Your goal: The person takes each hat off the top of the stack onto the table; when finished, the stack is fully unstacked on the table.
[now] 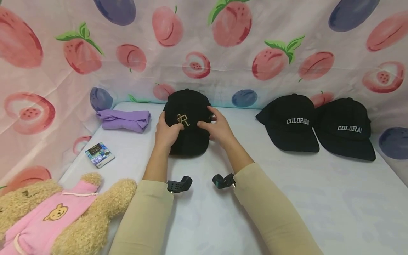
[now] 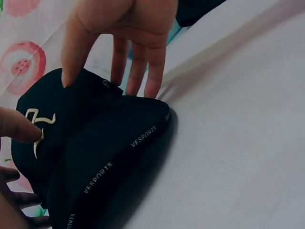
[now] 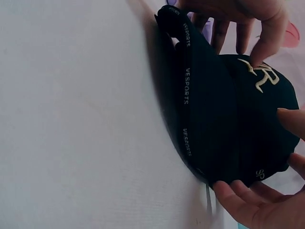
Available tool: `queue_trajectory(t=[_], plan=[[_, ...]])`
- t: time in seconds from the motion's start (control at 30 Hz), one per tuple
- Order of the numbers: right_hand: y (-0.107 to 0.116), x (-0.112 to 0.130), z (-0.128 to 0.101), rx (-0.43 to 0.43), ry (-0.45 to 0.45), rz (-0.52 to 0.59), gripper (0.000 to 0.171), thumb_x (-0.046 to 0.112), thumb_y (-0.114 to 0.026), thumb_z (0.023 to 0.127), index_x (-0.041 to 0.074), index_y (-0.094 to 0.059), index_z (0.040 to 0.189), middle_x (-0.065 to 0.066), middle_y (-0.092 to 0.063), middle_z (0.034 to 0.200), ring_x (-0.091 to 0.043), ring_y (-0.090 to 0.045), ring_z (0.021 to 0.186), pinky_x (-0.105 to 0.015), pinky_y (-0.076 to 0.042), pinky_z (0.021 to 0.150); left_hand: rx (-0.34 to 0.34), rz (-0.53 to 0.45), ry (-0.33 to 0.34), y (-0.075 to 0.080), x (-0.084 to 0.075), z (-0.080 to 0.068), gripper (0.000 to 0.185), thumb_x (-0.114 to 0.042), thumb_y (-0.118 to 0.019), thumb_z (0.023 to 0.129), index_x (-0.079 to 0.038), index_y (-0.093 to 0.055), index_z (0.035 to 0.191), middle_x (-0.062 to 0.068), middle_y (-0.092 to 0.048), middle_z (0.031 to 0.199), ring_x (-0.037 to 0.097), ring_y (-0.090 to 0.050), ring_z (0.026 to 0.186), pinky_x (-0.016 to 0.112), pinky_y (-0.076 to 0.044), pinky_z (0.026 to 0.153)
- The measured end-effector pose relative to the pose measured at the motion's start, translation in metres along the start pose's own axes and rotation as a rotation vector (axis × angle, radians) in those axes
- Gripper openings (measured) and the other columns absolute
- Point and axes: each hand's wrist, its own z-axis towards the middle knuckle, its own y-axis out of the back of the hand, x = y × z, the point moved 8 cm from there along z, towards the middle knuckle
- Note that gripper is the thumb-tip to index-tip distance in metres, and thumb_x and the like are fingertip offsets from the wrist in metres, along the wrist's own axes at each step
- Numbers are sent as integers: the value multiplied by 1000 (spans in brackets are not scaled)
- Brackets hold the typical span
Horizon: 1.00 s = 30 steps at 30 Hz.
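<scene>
A black baseball cap (image 1: 188,101) with a gold embroidered R stands at the back middle of the table, its brim towards me. My left hand (image 1: 167,134) holds the cap's left side, thumb on the front beside the emblem and fingers round the flank. On the opposite side my right hand (image 1: 221,128) has its thumb over the front panel and its fingers at the side, close to where brim and crown meet. White "VESPORTS" lettering runs along the brim's edge in the left wrist view, where the cap (image 2: 102,129) is seen from one side.
Two black caps lettered COLORADO, one (image 1: 291,124) and another (image 1: 345,131), sit at the right. Leftward lie folded purple cloth (image 1: 124,120), a small blue patterned box (image 1: 99,154) and a teddy bear (image 1: 76,209) in pink. A fruit-print curtain (image 1: 229,67) hangs behind the table.
</scene>
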Motion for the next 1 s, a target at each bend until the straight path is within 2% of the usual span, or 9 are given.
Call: queue_trajectory(t=[0.17,0.53,0.73,1.0], plan=[[-1,0,1,-5,-16,20,77,25,-74,96,32,-34,162,-16,-36,163,-38,-48,142,-60,-53,102,-3,-34,9,3,1,2,97,-19,-63,84,-27,-15,167,8,-20,173,32,-22,156,51,-22,126],[-5,1,-2,-24,-2,57,73,25,-72,97,33,-38,160,-16,-35,164,-37,-49,142,-60,-50,105,-29,-19,-2,2,-3,-2,92,-27,-65,87,-25,-20,167,12,-25,170,34,-24,154,53,-24,125],[0,4,-5,-47,35,15,72,25,-72,97,30,-39,161,-16,-40,160,-37,-53,136,-57,-52,104,-36,-7,-11,0,-9,-7,91,-29,-66,88,-24,-20,167,13,-26,169,36,-26,153,55,-25,124],[6,6,-6,-116,76,-90,70,28,-72,97,27,-40,160,-12,-43,161,-32,-41,148,-52,-45,114,-39,38,-27,0,-17,-15,88,-31,-64,91,-24,-21,166,14,-27,168,39,-26,152,62,-23,122]])
